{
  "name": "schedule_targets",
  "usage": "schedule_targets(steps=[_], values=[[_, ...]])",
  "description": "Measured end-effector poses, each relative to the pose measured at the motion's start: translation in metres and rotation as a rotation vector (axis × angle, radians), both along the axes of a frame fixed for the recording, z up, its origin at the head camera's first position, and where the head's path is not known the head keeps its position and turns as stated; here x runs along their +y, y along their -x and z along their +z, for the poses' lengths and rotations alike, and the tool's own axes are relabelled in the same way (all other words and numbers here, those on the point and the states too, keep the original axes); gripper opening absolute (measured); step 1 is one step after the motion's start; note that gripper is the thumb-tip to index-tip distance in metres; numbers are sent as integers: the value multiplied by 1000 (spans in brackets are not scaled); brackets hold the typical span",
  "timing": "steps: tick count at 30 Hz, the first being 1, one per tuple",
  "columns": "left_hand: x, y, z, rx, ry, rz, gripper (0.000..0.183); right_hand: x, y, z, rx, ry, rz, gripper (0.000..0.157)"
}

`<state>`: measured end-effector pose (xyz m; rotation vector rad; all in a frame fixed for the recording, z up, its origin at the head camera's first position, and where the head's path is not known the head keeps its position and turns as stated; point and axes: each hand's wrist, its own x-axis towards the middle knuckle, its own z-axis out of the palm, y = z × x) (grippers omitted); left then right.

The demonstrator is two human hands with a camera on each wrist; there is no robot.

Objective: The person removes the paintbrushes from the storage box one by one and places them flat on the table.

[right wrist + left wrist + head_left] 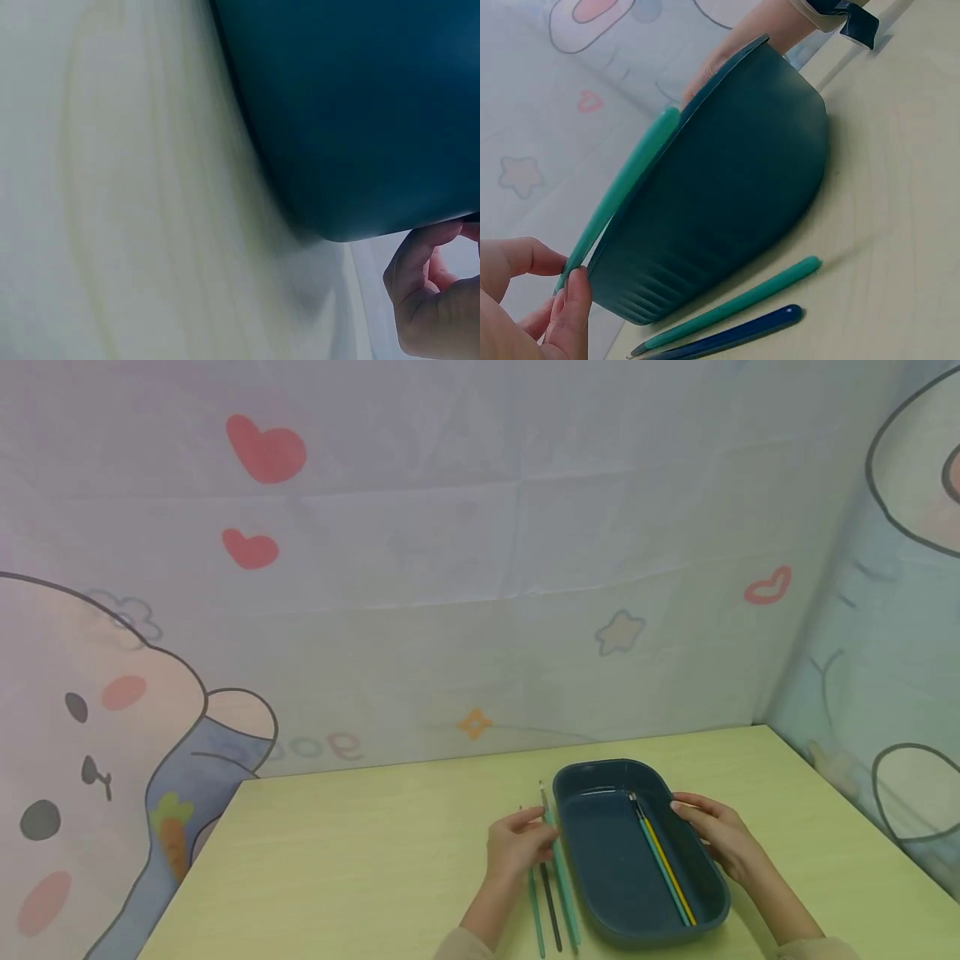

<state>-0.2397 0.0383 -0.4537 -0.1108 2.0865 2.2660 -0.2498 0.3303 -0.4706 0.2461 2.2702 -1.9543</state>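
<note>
My left hand [517, 845] pinches a green paintbrush [626, 176] near its bristle end, just left of a dark blue-green tray [607, 868]. In the left wrist view its handle slants up along the tray's rim. Thumb and fingers of my right hand [718, 837] hold the tray's right rim. Inside the tray lie a yellow-handled brush [671, 872] and a green-handled brush [663, 870], side by side. On the table beneath my left hand lie a dark blue brush [735, 334] and a green brush [735, 306]; another green brush [536, 914] lies farther left.
A pale yellow table [337, 860] carries everything. Its far edge meets a hanging cloth [420, 568] printed with hearts, stars and a cartoon animal. More printed cloth [847, 693] hangs along the right side.
</note>
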Motion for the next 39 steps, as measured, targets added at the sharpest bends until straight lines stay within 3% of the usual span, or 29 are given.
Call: schedule_targets(steps=[6,18,39], values=[[-8,0,-3,7,12,6,46,0,0,1,-6,10,1,65],[-23,0,-9,-47,17,8,47,1,2,-1,-14,9,-1,63],[-41,1,-22,-40,134,1,43,0,1,-1,-13,15,-11,63]])
